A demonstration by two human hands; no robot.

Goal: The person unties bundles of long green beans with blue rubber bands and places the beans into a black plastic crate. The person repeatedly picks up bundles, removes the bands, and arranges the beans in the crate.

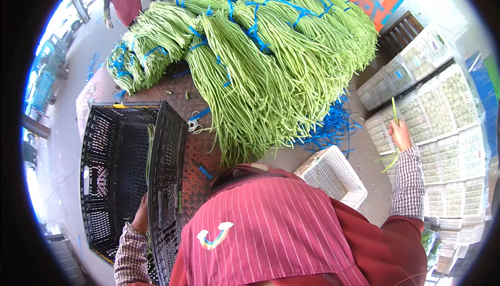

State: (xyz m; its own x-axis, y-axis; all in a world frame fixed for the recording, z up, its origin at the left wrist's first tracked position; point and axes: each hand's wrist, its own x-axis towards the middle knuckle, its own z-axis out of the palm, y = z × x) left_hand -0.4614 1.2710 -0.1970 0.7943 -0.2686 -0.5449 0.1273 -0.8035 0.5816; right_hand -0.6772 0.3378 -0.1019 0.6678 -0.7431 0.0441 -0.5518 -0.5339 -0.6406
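My left hand reaches into a black plastic crate. The crate's near wall hides its fingers, so I cannot tell whether it grips anything. A few long green beans lie inside along that wall. Out to the right, my right hand is raised and closed around a yardlong bean, whose ends stick out above and below the fist. Before me lies a big heap of yardlong beans, bundled and tied with blue plastic strips.
A white plastic basket stands on the floor by my right side. Blue strips lie piled under the heap. White baskets are stacked at right. A person in a red apron stands at upper left. White rings rest on the rusty metal plate.
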